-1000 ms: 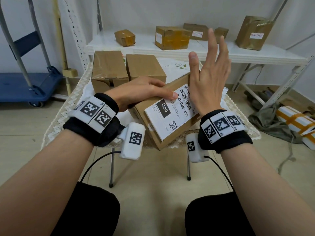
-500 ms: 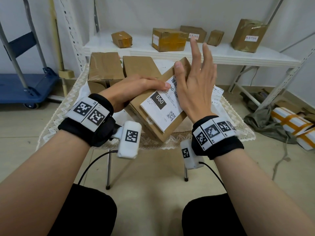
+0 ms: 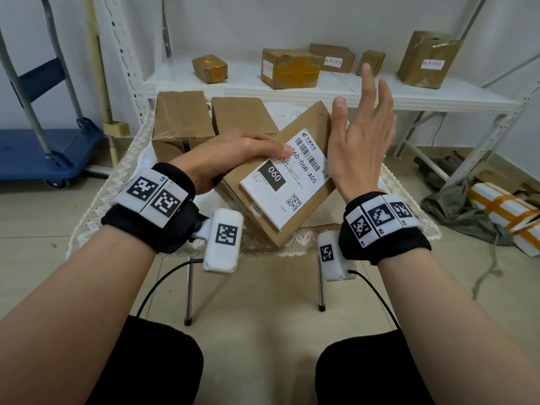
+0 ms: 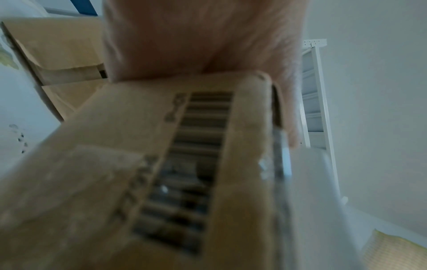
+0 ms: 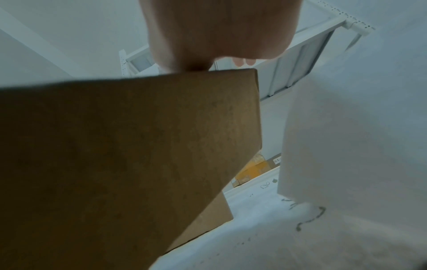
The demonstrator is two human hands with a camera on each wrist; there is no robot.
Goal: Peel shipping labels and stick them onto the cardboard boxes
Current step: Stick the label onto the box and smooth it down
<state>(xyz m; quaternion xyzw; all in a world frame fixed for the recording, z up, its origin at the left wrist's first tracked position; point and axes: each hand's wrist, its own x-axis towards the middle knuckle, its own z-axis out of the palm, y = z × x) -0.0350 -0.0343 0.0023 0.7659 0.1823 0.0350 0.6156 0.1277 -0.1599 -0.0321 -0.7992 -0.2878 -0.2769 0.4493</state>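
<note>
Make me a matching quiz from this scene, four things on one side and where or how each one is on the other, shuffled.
1. left hand
2. right hand
3. shipping label
4. blue cart

A. stuck on the tilted box
B. on the floor, far left
C. holds the box's left side
D. raised, fingers spread

Pairs: 1-C, 2-D, 3-A, 4-B

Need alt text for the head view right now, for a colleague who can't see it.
A left hand holds a tilted cardboard box bearing a white shipping label, while the open right hand hovers beside its right edge. Two plain boxes sit behind on the small table.
</note>
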